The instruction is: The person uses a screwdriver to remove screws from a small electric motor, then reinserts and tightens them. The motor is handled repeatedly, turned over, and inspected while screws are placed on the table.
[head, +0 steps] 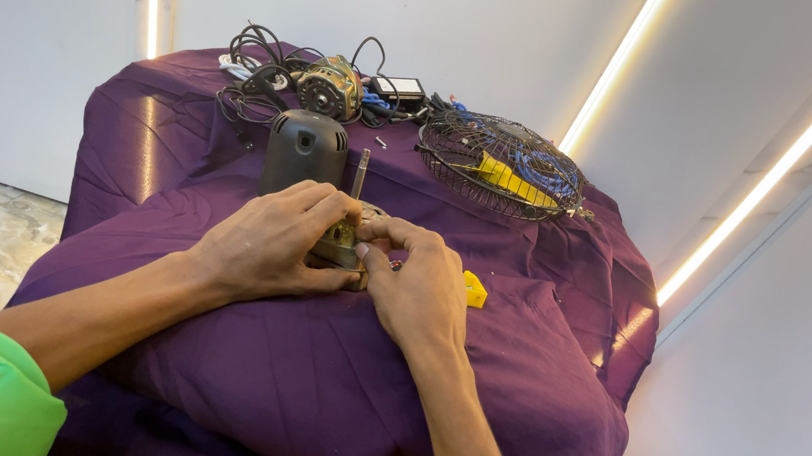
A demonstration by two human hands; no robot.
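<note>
Gripping a small brass-coloured motor [342, 243] from both sides, the left hand [274, 242] wraps its near face while the right hand [418, 285] pinches its edge with fingertips. It rests mid-worktop on purple cloth [512, 370], its shaft [360, 173] upright, before a dark housing [305, 150]; a wire fan guard [500, 164] lies well apart.

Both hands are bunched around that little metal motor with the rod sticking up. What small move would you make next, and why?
Probably keep the left hand clamped on the motor while the right hand's fingertips work at its near edge. The shaft stands upright, the cloth underneath is soft and wrinkled, so the motor could tip if released.
</note>
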